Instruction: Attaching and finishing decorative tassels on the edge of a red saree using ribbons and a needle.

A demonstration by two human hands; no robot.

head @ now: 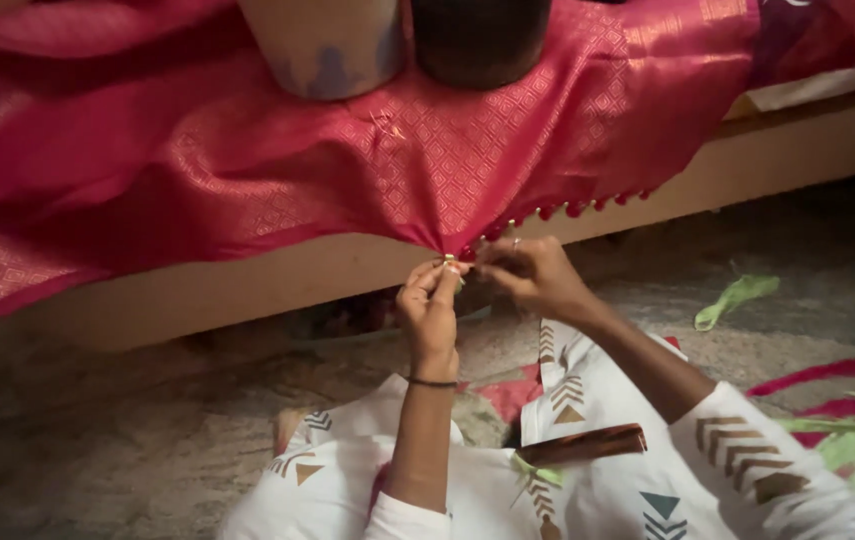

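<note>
Fingers [444, 272] blurred at fabric edge [452, 245]

A home room: pink silk cloth [247, 150] draped over a low wooden bed [797, 150], stone floor [97, 430].

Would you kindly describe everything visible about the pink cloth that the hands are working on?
The pink cloth looks like woven silk with a gold diamond pattern. It lies draped over a low wooden ledge, folded in soft ridges, with two rounded vessels resting on it. Small red tassels line its hanging edge. The left hand and right hand pinch that edge where it gathers to a point.
</note>
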